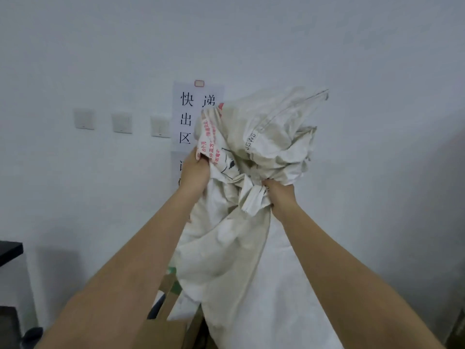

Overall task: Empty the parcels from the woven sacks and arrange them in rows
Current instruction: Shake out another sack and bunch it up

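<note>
Woven white sack (241, 248) is hoisted high against the wall, left hand (195, 172) clamped on a printed fold up top and right hand (279, 195) gripping the bunched neck, fingers of both curled tight into the cloth. Best bet now is to lift and shake so everything slides out below. Brown cardboard parcels (166, 326) show well beneath the fingers, by the sack's lower end.
</note>
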The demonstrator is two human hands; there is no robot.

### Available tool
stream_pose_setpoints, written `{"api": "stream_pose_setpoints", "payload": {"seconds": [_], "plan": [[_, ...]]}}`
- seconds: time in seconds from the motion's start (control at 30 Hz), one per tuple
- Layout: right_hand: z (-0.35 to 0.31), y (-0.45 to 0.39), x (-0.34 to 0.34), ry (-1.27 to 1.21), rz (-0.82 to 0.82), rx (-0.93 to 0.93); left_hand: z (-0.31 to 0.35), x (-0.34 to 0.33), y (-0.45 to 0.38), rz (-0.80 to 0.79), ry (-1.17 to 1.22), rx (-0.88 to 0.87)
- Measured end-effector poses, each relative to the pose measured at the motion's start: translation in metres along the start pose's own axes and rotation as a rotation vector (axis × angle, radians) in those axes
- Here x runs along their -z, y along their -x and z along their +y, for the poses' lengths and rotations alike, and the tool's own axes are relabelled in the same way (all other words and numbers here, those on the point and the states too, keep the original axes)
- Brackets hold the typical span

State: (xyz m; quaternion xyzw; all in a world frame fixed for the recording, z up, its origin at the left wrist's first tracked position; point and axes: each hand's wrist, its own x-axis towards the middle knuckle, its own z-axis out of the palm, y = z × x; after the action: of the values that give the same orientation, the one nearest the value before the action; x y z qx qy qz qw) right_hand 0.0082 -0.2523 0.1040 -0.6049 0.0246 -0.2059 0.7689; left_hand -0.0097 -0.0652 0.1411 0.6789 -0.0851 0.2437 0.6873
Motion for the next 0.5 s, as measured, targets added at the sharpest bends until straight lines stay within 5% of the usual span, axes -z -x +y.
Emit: {"api": "stream_pose_setpoints", "payload": {"seconds": [0.13,0.27,0.43,0.5], "plan": [[-0.039,-0.019,0.012,0.159,0.004,0.192,0.049,-0.010,-0.035,-0.040,-0.002,-0.161],[-0.052,-0.020,0.017,0.498,0.167,-0.001,0.048,-0.027,-0.040,-0.057,-0.112,-0.044],[-0.095,-0.010,0.007,0.276,0.086,0.296,0.079,-0.048,-0.048,-0.053,0.098,0.012],[-0.089,-0.011,0.012,0.371,0.038,0.323,0.079,-0.045,-0.057,-0.074,0.099,0.026]]}}
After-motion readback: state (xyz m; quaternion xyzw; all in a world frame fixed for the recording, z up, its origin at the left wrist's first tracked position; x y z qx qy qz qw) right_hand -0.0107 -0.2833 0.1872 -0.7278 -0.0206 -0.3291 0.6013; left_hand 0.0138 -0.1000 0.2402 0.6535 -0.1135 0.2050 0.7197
